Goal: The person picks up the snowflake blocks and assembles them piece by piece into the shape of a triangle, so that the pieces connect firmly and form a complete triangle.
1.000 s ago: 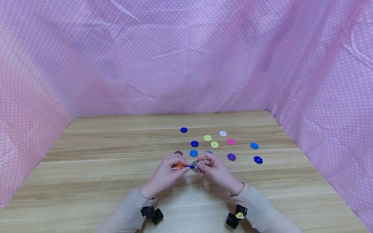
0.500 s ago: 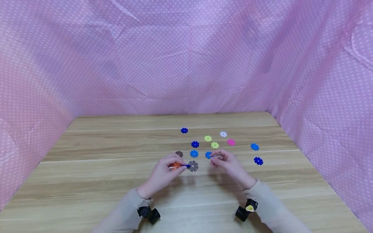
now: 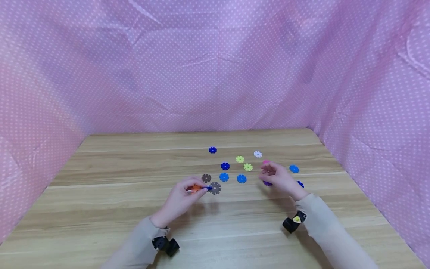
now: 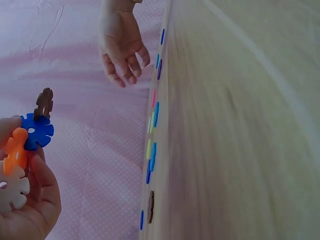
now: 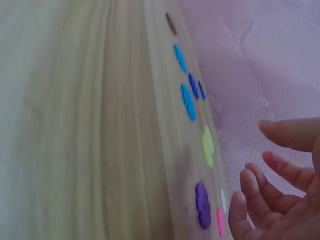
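On my remote feed, the left hand pinches a linked chain above the table, the end brown disc jutting from the blue disc. The right hand hangs near the purple disc, fingers apart, loosely bent, nothing in them. If that brown joint is shallow (I can't judge its depth), a knock could free it; a slack pinch could drop everything; and a low, hasty reach could scatter the pink disc.
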A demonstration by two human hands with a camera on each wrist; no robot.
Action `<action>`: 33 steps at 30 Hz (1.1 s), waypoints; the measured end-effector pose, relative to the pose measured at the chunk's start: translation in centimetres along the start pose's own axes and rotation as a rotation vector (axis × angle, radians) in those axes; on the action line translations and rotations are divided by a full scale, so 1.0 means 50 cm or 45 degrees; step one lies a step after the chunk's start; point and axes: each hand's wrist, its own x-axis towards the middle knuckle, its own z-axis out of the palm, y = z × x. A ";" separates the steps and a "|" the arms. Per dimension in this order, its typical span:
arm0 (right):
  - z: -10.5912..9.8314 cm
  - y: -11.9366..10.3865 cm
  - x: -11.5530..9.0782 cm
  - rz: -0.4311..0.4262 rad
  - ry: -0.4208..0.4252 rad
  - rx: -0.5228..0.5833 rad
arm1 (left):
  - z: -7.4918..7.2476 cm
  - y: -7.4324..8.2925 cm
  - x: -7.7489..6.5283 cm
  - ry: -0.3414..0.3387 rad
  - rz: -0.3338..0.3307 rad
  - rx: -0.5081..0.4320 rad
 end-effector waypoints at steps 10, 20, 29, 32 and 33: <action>-0.016 0.029 0.016 0.029 -0.015 -0.213 | -0.014 -0.001 0.004 0.030 0.000 0.018; -0.017 0.038 0.020 0.041 -0.077 -0.230 | -0.021 0.000 0.001 0.053 0.011 -0.003; -0.016 0.038 0.021 0.038 -0.110 -0.278 | -0.020 0.003 0.000 0.078 0.035 -0.018; -0.015 0.039 0.020 0.044 -0.109 -0.299 | -0.019 0.003 0.001 0.079 0.028 -0.013; -0.015 0.039 0.020 0.054 -0.108 -0.299 | -0.018 0.003 0.001 0.080 0.028 -0.010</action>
